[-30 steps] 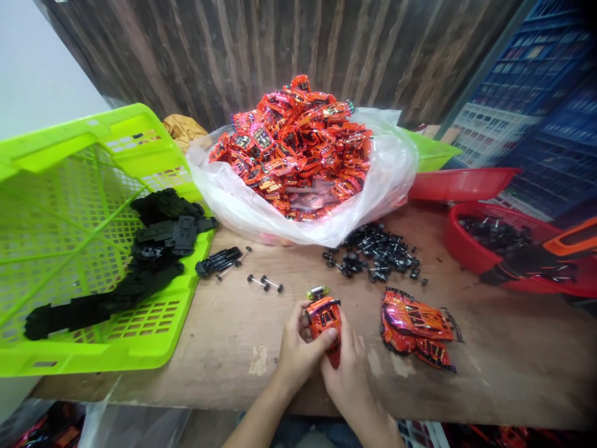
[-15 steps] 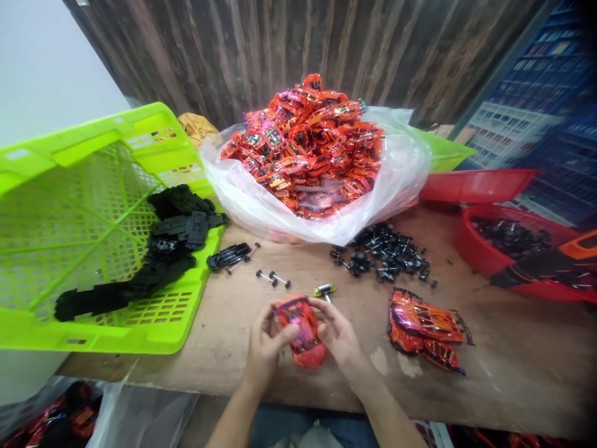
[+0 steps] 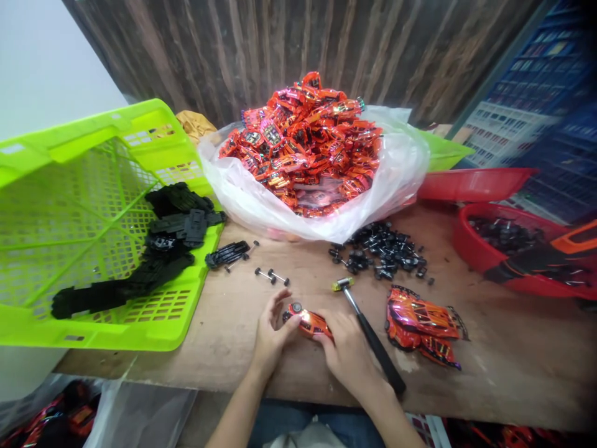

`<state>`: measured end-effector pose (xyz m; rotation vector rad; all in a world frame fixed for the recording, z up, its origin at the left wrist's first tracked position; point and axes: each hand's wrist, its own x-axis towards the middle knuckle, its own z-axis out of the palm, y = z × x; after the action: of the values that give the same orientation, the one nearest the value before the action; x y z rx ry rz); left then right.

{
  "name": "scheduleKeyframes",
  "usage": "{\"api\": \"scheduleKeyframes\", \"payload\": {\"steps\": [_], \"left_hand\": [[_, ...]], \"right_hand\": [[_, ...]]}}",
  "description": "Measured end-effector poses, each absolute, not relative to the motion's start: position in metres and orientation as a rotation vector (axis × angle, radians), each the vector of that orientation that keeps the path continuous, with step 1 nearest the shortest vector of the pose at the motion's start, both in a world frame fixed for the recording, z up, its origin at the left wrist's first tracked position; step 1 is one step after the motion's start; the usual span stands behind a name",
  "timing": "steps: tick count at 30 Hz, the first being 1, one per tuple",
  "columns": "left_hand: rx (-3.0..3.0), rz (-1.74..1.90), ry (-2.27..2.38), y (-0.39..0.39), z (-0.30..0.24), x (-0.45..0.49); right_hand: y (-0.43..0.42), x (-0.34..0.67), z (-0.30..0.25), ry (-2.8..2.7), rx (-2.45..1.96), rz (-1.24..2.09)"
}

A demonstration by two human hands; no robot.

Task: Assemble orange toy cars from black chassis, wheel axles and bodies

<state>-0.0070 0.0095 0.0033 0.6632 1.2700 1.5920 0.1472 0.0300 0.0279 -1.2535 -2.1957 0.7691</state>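
Observation:
Both of my hands hold a small orange toy car (image 3: 310, 322) down on the wooden table (image 3: 513, 354), turned on its side with a wheel showing at its left end. My left hand (image 3: 269, 339) pinches that left end with thumb and fingers. My right hand (image 3: 347, 354) covers the right end, fingers curled over it. A hammer (image 3: 373, 342) with a black handle lies along the right edge of my right hand, its head pointing away from me. Two loose orange car shells (image 3: 422, 323) rest to the right.
A clear bag heaped with orange shells (image 3: 308, 143) stands at the back. Black wheels (image 3: 382, 252) are piled before it, with two axles (image 3: 271, 275) and a black chassis (image 3: 227, 253) to the left. A green basket (image 3: 93, 236) holds more chassis. A red basin (image 3: 513, 249) sits right.
The car has gone from being held upright in the air to lying on its side on the table. The hammer's handle, hidden before, now shows beside my right hand.

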Motion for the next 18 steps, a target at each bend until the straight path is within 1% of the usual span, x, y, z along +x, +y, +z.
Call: {"api": "scheduleKeyframes", "payload": {"steps": [2, 4, 9, 12, 14, 18], "left_hand": [[0.778, 1.453, 1.352, 0.01, 0.002, -0.011], [0.827, 1.347, 1.381, 0.011, 0.0, -0.012], [0.852, 1.296, 1.373, 0.013, -0.004, -0.01], [0.87, 1.274, 1.361, 0.014, -0.006, -0.01], [0.852, 1.285, 1.358, 0.014, -0.007, -0.01], [0.894, 1.27, 1.312, 0.016, -0.011, -0.009]], "right_hand": [[0.031, 0.15, 0.021, -2.283, -1.207, 0.705], [0.034, 0.15, 0.016, -2.244, -1.198, 0.753], [0.049, 0.139, 0.018, -1.865, -1.459, 0.968], [0.051, 0.137, 0.019, -1.81, -1.453, 1.077], [0.044, 0.142, 0.016, -1.908, -1.375, 0.993], [0.023, 0.151, 0.005, -2.061, -1.209, 0.6]]}}
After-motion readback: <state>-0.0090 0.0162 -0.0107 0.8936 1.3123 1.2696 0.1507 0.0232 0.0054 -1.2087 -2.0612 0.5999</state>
